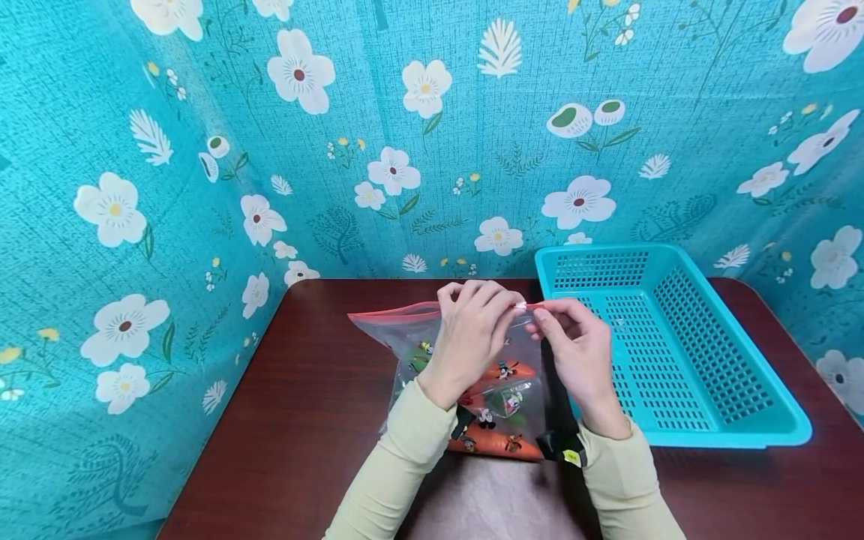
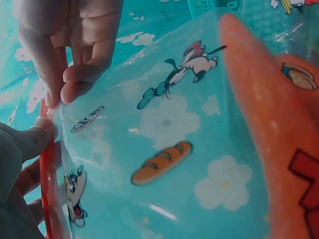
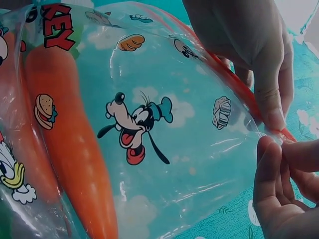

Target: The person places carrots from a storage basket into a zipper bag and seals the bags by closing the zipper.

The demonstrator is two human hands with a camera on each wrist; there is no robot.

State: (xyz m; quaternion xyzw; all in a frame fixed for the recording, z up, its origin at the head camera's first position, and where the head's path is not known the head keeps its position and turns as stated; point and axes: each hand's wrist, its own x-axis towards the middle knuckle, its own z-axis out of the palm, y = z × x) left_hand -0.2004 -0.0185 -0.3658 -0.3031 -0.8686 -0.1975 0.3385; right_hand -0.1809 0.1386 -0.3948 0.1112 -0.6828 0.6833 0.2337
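A clear plastic zip bag (image 1: 421, 330) with cartoon prints stands over the table, its red zip strip (image 1: 378, 311) along the top. Inside lie several orange carrots (image 3: 75, 129), one shown large in the right wrist view. My left hand (image 1: 472, 330) pinches the zip strip right of its middle, close to a small white slider (image 1: 520, 305). At the bag's upper right corner, my right hand (image 1: 582, 345) pinches the end of the strip between thumb and fingers. Toward the left end, the two edges of the strip stand apart. The left hand hides part of the bag.
A turquoise plastic basket (image 1: 736, 367) with slotted walls stands just right of my right hand. Under everything is a dark reddish-brown table (image 1: 270, 420). Blue flowered cloth (image 1: 378, 90) hangs behind and at both sides.
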